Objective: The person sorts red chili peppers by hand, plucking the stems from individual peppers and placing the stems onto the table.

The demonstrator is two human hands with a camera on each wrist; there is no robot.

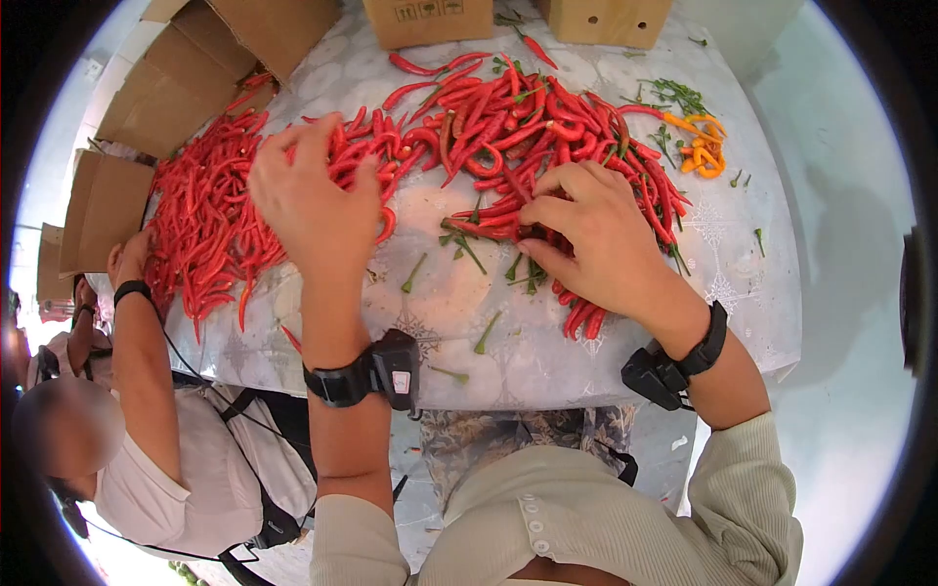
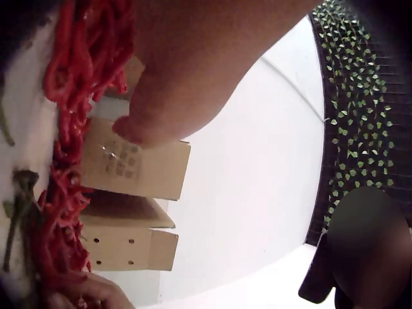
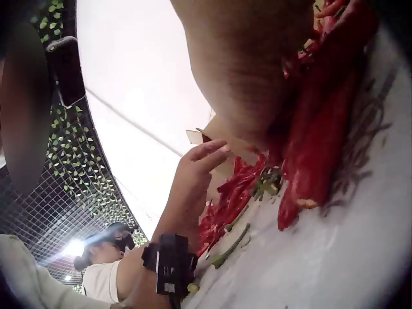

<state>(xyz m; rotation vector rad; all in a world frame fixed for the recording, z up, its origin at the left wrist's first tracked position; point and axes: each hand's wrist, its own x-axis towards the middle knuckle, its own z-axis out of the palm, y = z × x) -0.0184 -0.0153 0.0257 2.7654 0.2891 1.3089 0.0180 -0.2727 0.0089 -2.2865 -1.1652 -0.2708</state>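
In the head view my left hand (image 1: 318, 200), blurred, is raised over the gap between two heaps of red chili peppers, fingers spread and nothing in them. My right hand (image 1: 606, 244) is at the near edge of the right heap (image 1: 508, 127), fingers curled round chili peppers. Red pepper ends (image 1: 583, 317) stick out below its palm, and the right wrist view shows these peppers (image 3: 315, 148) close up; the fingertips are partly hidden. Green stems (image 1: 464, 239) lie beside its thumb. The larger left heap (image 1: 215, 210) of red chili peppers spreads beyond my left hand.
Loose green stems (image 1: 487, 332) are scattered on the patterned tablecloth (image 1: 440, 381). Orange peppers (image 1: 703, 146) and a bunch of green stems (image 1: 679, 96) lie at the right. Cardboard boxes (image 1: 430, 21) stand at the back and left. Another person's hand (image 1: 129, 259) reaches into the left heap.
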